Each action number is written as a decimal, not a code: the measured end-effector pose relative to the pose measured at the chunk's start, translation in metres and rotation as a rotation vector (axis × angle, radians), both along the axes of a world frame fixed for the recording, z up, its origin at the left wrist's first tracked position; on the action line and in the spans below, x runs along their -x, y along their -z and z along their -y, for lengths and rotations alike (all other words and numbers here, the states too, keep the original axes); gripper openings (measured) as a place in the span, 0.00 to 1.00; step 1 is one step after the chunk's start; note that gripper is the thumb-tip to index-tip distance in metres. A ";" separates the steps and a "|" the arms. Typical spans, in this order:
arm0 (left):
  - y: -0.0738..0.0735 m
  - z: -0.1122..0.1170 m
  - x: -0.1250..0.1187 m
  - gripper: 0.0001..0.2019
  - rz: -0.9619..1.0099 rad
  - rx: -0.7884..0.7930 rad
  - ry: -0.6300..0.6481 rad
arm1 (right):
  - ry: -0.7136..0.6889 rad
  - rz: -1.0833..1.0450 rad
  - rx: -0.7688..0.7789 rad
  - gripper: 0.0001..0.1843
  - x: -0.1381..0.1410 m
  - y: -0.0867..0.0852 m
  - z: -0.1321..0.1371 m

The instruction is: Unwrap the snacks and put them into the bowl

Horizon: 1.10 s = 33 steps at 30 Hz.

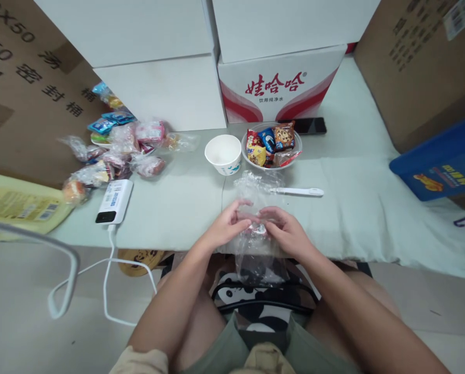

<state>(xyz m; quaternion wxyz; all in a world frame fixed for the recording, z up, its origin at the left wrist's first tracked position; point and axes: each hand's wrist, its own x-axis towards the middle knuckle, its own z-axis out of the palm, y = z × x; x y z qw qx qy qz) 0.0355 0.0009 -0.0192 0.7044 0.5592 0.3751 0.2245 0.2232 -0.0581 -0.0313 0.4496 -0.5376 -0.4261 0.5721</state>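
The clear plastic bag (pixel 261 262), with something reddish showing through it, lies over the bench's (pixel 186 213) near edge between the left hand (pixel 229 224) and right hand (pixel 286 231), whose fingers curl around its middle, though I cannot tell whether they pinch it. Its handling looks unfinished, and whether it is open is unclear; beyond it rest a white-handled tool (pixel 304 192), a paper cup (pixel 223 156) and a clear bowl (pixel 298 143) already holding wrapped snacks (pixel 285 136), while more wrapped items (pixel 149 165) remain piled at the left.
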 end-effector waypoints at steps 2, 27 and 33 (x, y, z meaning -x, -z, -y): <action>0.002 -0.002 -0.001 0.27 -0.053 -0.008 0.045 | 0.026 0.052 -0.008 0.15 0.000 0.001 0.000; -0.004 -0.003 0.006 0.28 0.135 -0.348 -0.176 | -0.053 0.185 -0.177 0.34 -0.013 -0.003 -0.011; -0.005 -0.005 0.000 0.15 0.002 -0.107 -0.018 | 0.066 -0.158 -0.099 0.33 -0.003 -0.002 -0.015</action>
